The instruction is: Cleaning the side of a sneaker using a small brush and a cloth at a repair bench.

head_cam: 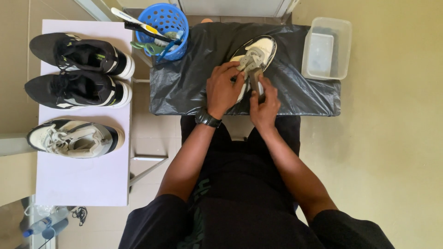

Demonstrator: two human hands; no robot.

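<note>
Left hand (223,87) curled over the near side of a white sneaker with a black sole edge and grey tongue (258,54), fingers gripping the laces and tongue. Right hand (264,107) closed too, pinching a grey strap or lace end near the shoe's opening; hard to tell which. Black watch (207,118) on the left wrist.

Best done slowly: steady hold with the left, small pulls with the right, shoe kept flat so no slipping on the shiny plastic.

Shoe just above the middle of the frame, toe pointing away toward the upper right, resting on a black plastic bag spread over a small table (295,92). White upper, looks a bit grubby.

To the upper right, a clear plastic tub (344,48) on the bag's corner. To the upper left, a round blue basket with holes (177,18), full of brushes. Far left, a white table (83,180) with two black sneakers (78,71) at the top and one white and grey sneaker (76,137) below. Plastic bottle (44,223) on the floor, lower left corner.
</note>
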